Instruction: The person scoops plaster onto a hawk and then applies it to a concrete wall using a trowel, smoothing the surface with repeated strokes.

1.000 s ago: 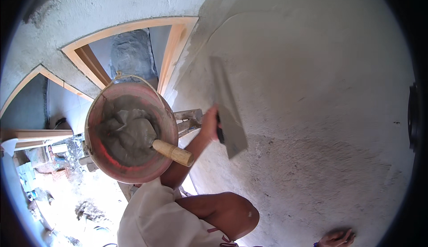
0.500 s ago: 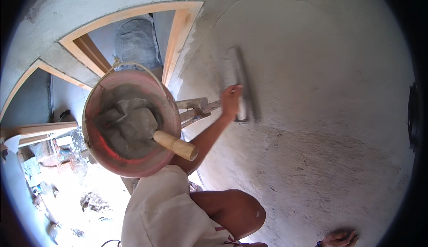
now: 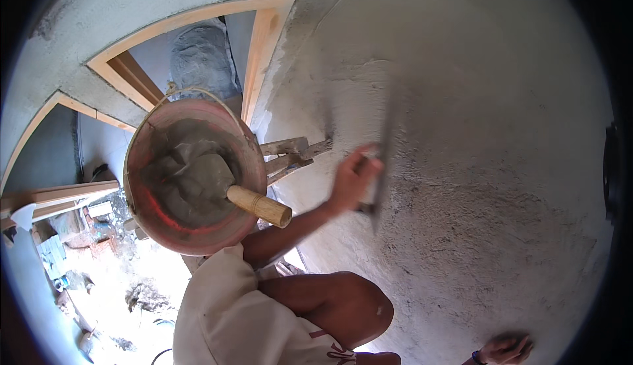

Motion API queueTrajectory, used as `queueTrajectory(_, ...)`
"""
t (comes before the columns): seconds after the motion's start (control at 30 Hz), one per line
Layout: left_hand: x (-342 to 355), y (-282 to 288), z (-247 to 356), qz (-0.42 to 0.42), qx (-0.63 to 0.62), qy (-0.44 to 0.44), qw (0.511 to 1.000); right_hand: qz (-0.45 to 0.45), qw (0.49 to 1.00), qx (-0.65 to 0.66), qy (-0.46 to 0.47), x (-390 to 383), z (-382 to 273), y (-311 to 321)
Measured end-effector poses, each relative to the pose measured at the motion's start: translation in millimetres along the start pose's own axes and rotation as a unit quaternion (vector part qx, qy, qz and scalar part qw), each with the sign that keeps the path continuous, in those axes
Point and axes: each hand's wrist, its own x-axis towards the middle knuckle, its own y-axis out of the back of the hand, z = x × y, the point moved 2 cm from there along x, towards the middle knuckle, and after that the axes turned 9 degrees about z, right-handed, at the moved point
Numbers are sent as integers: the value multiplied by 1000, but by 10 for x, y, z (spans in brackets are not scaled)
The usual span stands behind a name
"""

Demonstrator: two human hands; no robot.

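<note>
I've got the trowel [image 3: 388, 131] blurred; L hand [image 3: 354, 180] hides its grip; R hand [image 3: 508, 350] cut off past wrist, btm edge.

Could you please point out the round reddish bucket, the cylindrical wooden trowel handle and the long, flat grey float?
Round reddish bucket [image 3: 191, 240]: head view, lower inner wall.
Cylindrical wooden trowel handle [image 3: 260, 207]: head view, middle of its side.
Long, flat grey float [image 3: 388, 131]: head view, blurred long edge.

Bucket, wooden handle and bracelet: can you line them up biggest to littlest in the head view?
1. Bucket, easily biggest
2. Wooden handle, poking over the bucket's rim
3. Bracelet, a tiny band near the bottom edge
</note>
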Motion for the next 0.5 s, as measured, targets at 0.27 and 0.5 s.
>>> queueTrajectory(0.27,1366,866,-1124,213,-82,125,966,-3,1000,-2,-11,-85,19,-13)
queueTrajectory(0.5,1599,871,-1113,218,-71,191,954,-3,1000,19,-14,-89,80,3)
